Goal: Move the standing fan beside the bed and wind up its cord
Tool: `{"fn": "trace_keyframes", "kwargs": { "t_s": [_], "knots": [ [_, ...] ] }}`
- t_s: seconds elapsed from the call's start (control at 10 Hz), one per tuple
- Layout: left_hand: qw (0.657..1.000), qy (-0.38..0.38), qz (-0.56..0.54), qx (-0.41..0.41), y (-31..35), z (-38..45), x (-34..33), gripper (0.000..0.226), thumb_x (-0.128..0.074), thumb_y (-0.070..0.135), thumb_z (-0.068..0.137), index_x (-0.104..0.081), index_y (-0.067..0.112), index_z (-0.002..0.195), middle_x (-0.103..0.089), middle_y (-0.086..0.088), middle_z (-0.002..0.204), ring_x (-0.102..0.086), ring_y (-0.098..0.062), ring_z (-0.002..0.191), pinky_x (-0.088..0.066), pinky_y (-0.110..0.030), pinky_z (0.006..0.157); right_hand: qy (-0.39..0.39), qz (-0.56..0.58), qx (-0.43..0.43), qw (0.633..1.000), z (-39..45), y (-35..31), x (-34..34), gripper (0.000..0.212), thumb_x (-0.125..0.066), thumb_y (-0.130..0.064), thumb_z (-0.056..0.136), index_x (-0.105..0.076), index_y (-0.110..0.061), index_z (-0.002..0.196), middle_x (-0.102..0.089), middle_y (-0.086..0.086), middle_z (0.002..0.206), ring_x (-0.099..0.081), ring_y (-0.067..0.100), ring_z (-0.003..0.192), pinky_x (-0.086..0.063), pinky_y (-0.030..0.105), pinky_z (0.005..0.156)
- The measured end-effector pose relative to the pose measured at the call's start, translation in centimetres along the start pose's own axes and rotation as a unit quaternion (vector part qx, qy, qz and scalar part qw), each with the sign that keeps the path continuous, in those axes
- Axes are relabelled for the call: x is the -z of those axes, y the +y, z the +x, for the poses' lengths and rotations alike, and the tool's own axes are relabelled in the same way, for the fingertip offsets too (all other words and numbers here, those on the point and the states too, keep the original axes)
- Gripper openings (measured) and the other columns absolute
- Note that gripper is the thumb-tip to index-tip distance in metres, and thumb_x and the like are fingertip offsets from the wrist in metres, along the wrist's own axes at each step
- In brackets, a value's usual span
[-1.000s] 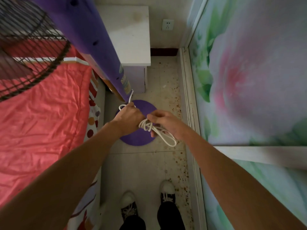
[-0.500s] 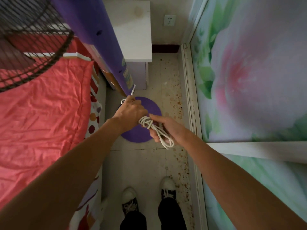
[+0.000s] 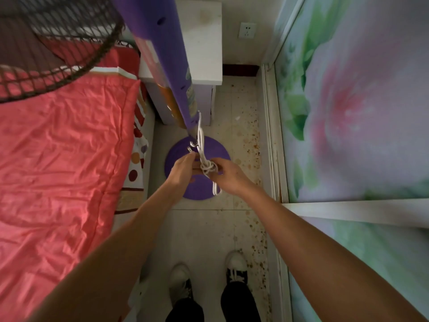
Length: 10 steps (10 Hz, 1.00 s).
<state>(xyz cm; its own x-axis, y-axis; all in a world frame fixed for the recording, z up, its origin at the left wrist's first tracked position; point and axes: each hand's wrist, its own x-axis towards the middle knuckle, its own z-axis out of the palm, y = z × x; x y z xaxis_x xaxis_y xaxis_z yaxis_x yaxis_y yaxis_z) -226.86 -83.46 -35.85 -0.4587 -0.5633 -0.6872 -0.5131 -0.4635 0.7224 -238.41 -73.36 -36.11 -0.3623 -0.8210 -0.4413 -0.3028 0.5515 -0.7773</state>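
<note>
The purple standing fan [image 3: 162, 59] stands on the floor between the bed [image 3: 62, 163] and the wardrobe. Its dark wire cage is at the upper left and its round purple base [image 3: 197, 189] lies under my hands. The white cord [image 3: 201, 145] runs down from the pole into a knotted bundle. My right hand [image 3: 226, 175] grips that bundle, with a loop hanging below it. My left hand [image 3: 182, 169] is beside it, fingertips pinching a cord strand near the metal plug prongs.
A white nightstand [image 3: 202, 40] stands behind the fan against the wall, with a wall socket [image 3: 247, 30] to its right. A flower-printed sliding wardrobe door [image 3: 348, 108] lines the right side. My two feet in white shoes [image 3: 209, 273] stand on the stained tile floor.
My left hand has let go of its fist on the cord and drawn back to a fingertip pinch. The cord now hangs straight from the pole, and the knot is tighter in my right hand.
</note>
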Motion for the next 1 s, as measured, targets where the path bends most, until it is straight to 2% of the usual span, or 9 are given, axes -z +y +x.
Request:
{"fn": "trace_keyframes", "kwargs": {
  "t_s": [0.1,0.2,0.3,0.4,0.5,0.6,0.7,0.8,1.0],
  "knots": [
    [1.0,0.003,-0.013,0.004,0.0,0.9,0.4,0.036,-0.034,0.036,0.104,-0.068,0.03,0.092,-0.075,0.006,0.093,-0.067,-0.014,0.096,-0.043,-0.036,0.081,0.036,0.012,-0.006,0.999,1.4,0.1,-1.0,0.02,-0.063,-0.018,0.093,-0.069,-0.001,0.101,-0.072,0.016,0.096,-0.067,0.032,0.091,-0.052,0.049,0.081],
    [0.998,0.008,-0.056,0.013,-0.2,2.2,1.0,0.036,-0.033,0.034,0.104,-0.067,0.026,0.095,-0.071,0.002,0.099,-0.064,-0.015,0.095,-0.043,-0.036,0.081,0.045,0.028,-0.021,0.998,2.7,0.3,-2.0,0.019,-0.061,-0.018,0.093,-0.067,-0.004,0.104,-0.072,0.014,0.1,-0.067,0.03,0.094,-0.053,0.05,0.085],
    [0.989,0.008,-0.143,0.026,-0.4,3.8,1.2,0.04,-0.03,0.035,0.105,-0.064,0.014,0.113,-0.071,-0.001,0.1,-0.067,-0.012,0.086,-0.048,-0.031,0.067,0.054,0.036,-0.014,0.998,3.7,0.6,-2.6,0.019,-0.059,-0.015,0.092,-0.069,-0.011,0.108,-0.073,0.008,0.103,-0.068,0.025,0.097,-0.053,0.048,0.088],
    [0.985,0.009,-0.169,0.02,-0.4,5.1,1.3,0.043,-0.029,0.038,0.105,-0.065,0.015,0.109,-0.076,0.005,0.088,-0.07,-0.006,0.074,-0.048,-0.027,0.058,0.048,0.053,-0.022,0.997,4.9,0.6,-2.9,0.024,-0.056,-0.009,0.09,-0.069,-0.015,0.109,-0.073,0.011,0.101,-0.068,0.03,0.096,-0.053,0.049,0.085],
    [0.986,0.01,-0.169,0.016,-0.5,5.7,1.1,0.039,-0.034,0.037,0.103,-0.068,0.018,0.101,-0.076,0.007,0.084,-0.069,-0.008,0.081,-0.049,-0.03,0.062,0.038,0.05,-0.03,0.998,5.8,0.6,-3.1,0.036,-0.055,-0.003,0.086,-0.067,-0.02,0.116,-0.073,0.008,0.101,-0.069,0.026,0.093,-0.056,0.049,0.084],
    [0.988,0.011,-0.155,0.009,-0.3,5.7,0.9,0.037,-0.035,0.038,0.103,-0.067,0.019,0.109,-0.076,0.009,0.087,-0.068,-0.005,0.083,-0.05,-0.029,0.063,0.032,0.054,-0.045,0.997,5.9,0.5,-3.0,0.048,-0.057,-0.003,0.083,-0.062,-0.024,0.127,-0.071,0.003,0.106,-0.069,0.02,0.095,-0.058,0.042,0.082],
    [0.99,0.006,-0.14,0.002,-0.1,5.4,1.0,0.035,-0.033,0.04,0.105,-0.064,0.025,0.111,-0.067,0.008,0.105,-0.061,-0.006,0.095,-0.049,-0.029,0.063,0.018,0.064,-0.053,0.996,5.7,0.3,-2.5,0.055,-0.059,-0.005,0.078,-0.061,-0.029,0.128,-0.07,0.0,0.112,-0.067,0.017,0.1,-0.055,0.033,0.078],
    [0.992,0.003,-0.122,0.009,1.0,4.0,1.5,0.031,-0.033,0.041,0.105,-0.062,0.031,0.096,-0.062,0.01,0.103,-0.058,-0.006,0.095,-0.049,-0.029,0.062,0.025,0.072,-0.079,0.994,5.3,0.2,-1.6,0.061,-0.063,-0.009,0.077,-0.058,-0.027,0.136,-0.067,0.002,0.12,-0.064,0.014,0.102,-0.051,0.023,0.075],
    [0.996,0.021,-0.079,-0.023,5.2,-0.3,2.0,0.018,-0.046,0.038,0.098,-0.062,0.031,0.091,-0.067,0.003,0.102,-0.063,-0.011,0.091,-0.049,-0.032,0.064,0.101,0.11,-0.074,0.986,2.2,-2.7,1.5,0.048,-0.059,-0.006,0.081,-0.064,-0.02,0.127,-0.069,0.0,0.121,-0.063,0.018,0.112,-0.05,0.035,0.099]
  ]
}}
